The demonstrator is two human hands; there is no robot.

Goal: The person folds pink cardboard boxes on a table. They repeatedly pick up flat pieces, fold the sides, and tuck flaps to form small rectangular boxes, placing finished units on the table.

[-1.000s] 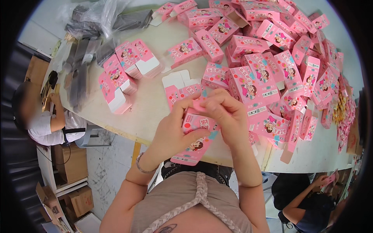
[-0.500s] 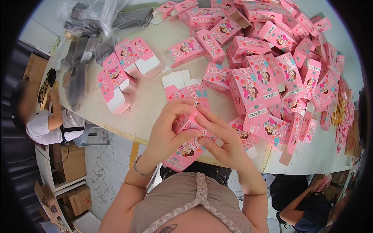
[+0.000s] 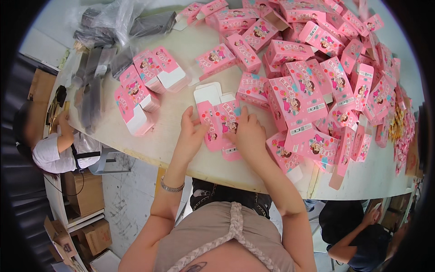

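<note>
Crumpled clear plastic [image 3: 121, 20] lies beside dark packs [image 3: 153, 24] at the table's [image 3: 163, 115] far left. Cardboard boxes [image 3: 85, 192] stand on white shelving [image 3: 84, 217] near a co-worker [image 3: 47, 152] in a pale top.

Taupe top [image 3: 204, 229] with pale braided trim [image 3: 236, 220], dark trousers [image 3: 231, 192], and a silvery bracelet [image 3: 172, 187].

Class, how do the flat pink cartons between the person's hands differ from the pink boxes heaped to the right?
The flat cartons are collapsed, while the heaped boxes are opened out and have depth.
The flat cartons are few; the heaped boxes are many and lie jumbled at various angles.
Both are pink with printed cartoon figures.
</note>
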